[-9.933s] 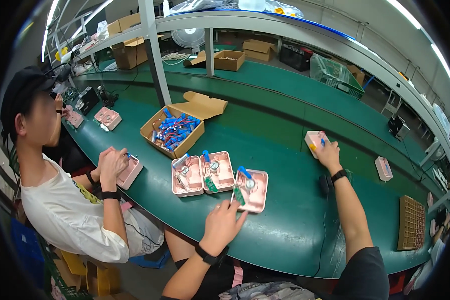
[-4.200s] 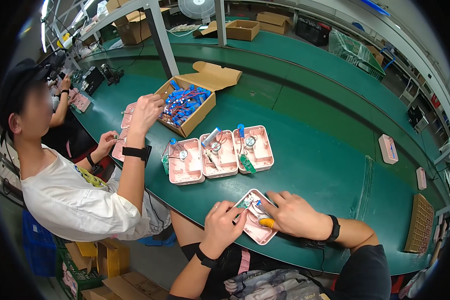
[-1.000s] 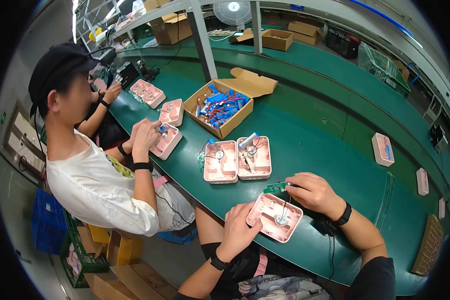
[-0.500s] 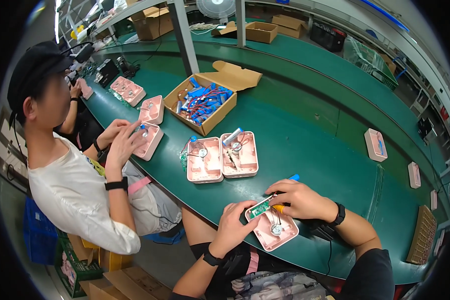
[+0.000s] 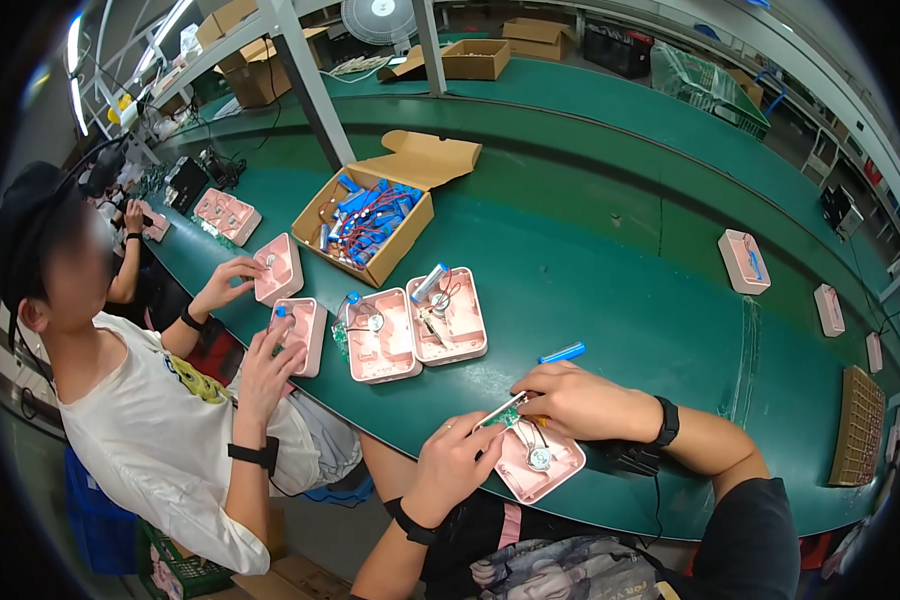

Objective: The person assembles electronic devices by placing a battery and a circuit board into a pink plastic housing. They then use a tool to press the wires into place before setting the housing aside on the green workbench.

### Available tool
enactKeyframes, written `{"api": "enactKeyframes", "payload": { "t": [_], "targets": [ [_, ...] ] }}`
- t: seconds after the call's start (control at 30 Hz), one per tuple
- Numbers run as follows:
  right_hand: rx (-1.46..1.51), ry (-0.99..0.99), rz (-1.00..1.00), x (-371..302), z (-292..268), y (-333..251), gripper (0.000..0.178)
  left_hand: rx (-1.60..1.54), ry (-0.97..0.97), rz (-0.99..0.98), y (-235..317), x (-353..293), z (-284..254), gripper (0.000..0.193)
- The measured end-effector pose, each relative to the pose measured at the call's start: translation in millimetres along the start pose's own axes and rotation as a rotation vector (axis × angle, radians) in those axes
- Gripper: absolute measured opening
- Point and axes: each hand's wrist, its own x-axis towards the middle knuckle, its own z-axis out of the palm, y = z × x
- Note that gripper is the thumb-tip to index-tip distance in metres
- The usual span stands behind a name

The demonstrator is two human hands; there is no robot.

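A pink plastic housing half (image 5: 560, 478) rests at the table's near edge in front of me, with a round silvery part (image 5: 539, 459) wired inside. Over its far rim, a small green circuit board (image 5: 510, 414) is tilted up nearly edge-on. My left hand (image 5: 455, 468) pinches the board's left end, fingers closed. My right hand (image 5: 588, 402) has its fingers closed at the board's other end. Beneath those fingers shows a bit of something orange-yellow (image 5: 542, 422), mostly hidden. A blue cylindrical battery (image 5: 562, 353) lies just beyond my right hand.
Two open pink housings (image 5: 382, 358) with wired parts lie to the left. Behind them stands a carton (image 5: 402, 245) of blue batteries with red wires. A co-worker (image 5: 160, 400) handles pink housings at left. More housings (image 5: 745, 262) and a brown gridded tray (image 5: 855, 425) are at right.
The circuit board has tilted up from lying flatter. My right hand has shifted, covering more of the orange-yellow thing and uncovering the blue battery. The co-worker's hands have moved apart. The view has turned slightly.
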Motion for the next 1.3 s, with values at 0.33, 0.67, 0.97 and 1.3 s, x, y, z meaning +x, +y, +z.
{"api": "enactKeyframes", "payload": {
  "t": [0.33, 0.67, 0.97, 1.3],
  "targets": [
    [0.092, -0.003, -0.012, 5.5, -18.2, 4.9, 0.022, 0.091, -0.053, -0.025, 7.0, 0.3, -8.4, 0.019],
    [-0.056, 0.042, -0.089, 4.5, -1.8, 12.5, 0.029, 0.111, -0.091, -0.038, 1.1, 7.2, -5.9, 0.018],
    [-0.235, -0.003, 0.17, -2.9, -10.1, 43.4, 0.034, 0.046, -0.065, -0.043, 0.9, 1.5, -7.4, 0.015],
    [0.626, -0.239, 0.275, 6.3, -46.2, 6.0, 0.051, 0.072, -0.012, -0.068, 1.4, -2.9, -1.4, 0.015]
  ]
}}
